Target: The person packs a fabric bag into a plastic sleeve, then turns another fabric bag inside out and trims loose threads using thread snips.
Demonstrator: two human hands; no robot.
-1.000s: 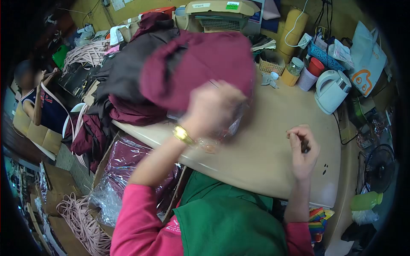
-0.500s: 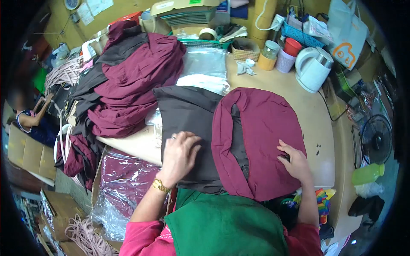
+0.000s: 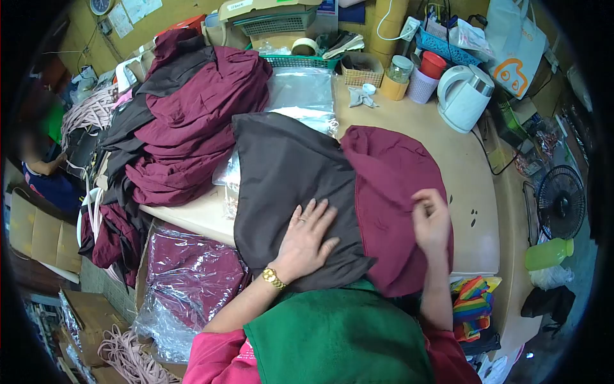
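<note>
Dark brown garment (image 3: 288, 185), spread flat at the centre of the frame on the beige table (image 3: 470, 192), its right edge overlapped by a maroon garment (image 3: 390, 192) lying just beside it. Left hand (image 3: 306, 240), lower centre: palm down, fingers spread wide, pressing flat on the brown cloth and gripping nothing; a gold watch (image 3: 273, 278) circles its wrist. Right hand (image 3: 430, 221), right of centre: fingers curled, resting on the maroon cloth; whether it pinches a fold cannot be told. Upper left: heap of maroon and brown garments (image 3: 192, 121) piled on the table. Between heap and brown garment: clear plastic bags (image 3: 300, 93). Upper right: white kettle (image 3: 462, 96), with a red cup (image 3: 433, 64) and a glass jar (image 3: 398, 69) nearby. Lower left, below the table edge: bagged maroon cloth (image 3: 192, 275). Right edge: small black fan (image 3: 559, 201) and a green bottle (image 3: 548, 255).
</note>
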